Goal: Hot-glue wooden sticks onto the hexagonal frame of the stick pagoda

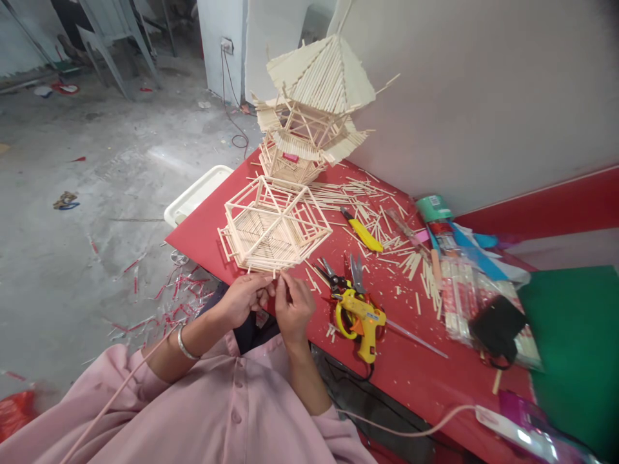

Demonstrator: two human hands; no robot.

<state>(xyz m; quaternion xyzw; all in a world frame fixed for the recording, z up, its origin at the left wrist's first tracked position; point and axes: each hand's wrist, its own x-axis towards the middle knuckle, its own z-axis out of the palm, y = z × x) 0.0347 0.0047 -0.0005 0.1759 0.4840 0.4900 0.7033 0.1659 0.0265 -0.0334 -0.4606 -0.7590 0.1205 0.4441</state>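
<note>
A six-sided frame of thin wooden sticks lies at the table's near left edge, with a floor of sticks laid in rings. My left hand is closed in a pinch at its near edge. Beside it, my right hand pinches too, and the fingertips of both hands nearly meet by a short stick end. Whatever is between the fingers is too small to make out. Behind the frame stands a stick pagoda with a pointed, slatted roof and a lower skirt of eaves.
On the red table lie a yellow glue gun, scissors, cutting pliers and a yellow utility knife. Loose sticks are scattered behind them. Packs of sticks sit right. Plastic wrappers litter the floor.
</note>
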